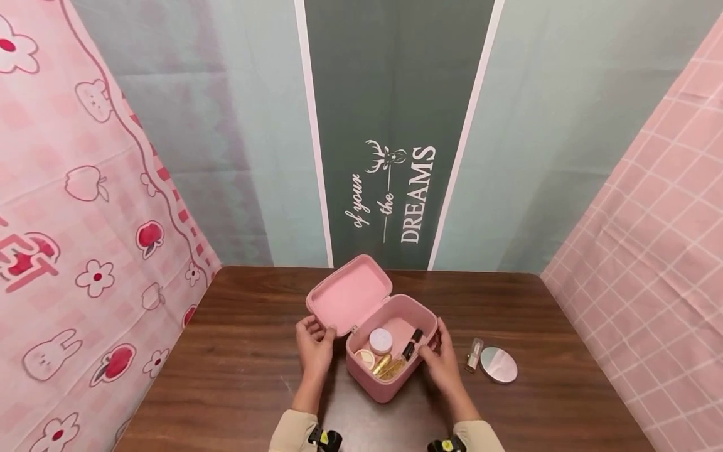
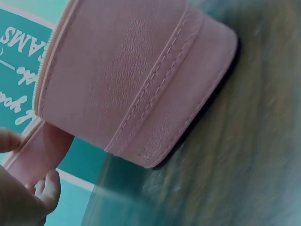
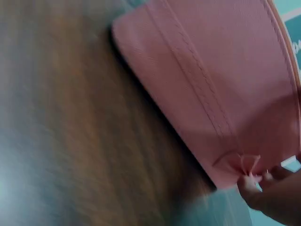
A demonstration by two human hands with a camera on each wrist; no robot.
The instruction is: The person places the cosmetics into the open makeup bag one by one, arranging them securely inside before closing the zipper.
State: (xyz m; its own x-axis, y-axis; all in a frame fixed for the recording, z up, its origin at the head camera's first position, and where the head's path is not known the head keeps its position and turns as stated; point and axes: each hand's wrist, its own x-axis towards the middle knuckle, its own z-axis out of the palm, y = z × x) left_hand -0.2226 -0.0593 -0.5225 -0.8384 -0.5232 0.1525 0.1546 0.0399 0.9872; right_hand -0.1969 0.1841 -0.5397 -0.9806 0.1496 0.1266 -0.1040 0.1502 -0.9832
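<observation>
A pink cosmetic case (image 1: 369, 381) stands on the table with its lid (image 1: 350, 292) raised toward the back left. Inside lie a round white-lidded jar (image 1: 381, 340), a round cream item (image 1: 366, 358), gold tubes (image 1: 381, 365) and black tubes (image 1: 408, 350). My left hand (image 1: 315, 351) pinches the lid's near edge between thumb and fingers, as the left wrist view also shows. At the case's right side, my right hand (image 1: 443, 364) grips the wall, thumb at the rim. Its fingertips are beside a pink bow (image 3: 239, 163) in the right wrist view.
To the right of the case lie a small clear tube with a gold base (image 1: 474, 355) and a round, shiny silver disc (image 1: 499, 365). Behind the dark wooden table (image 1: 254, 314) hangs a green printed curtain (image 1: 395, 94), with pink cloths at both sides.
</observation>
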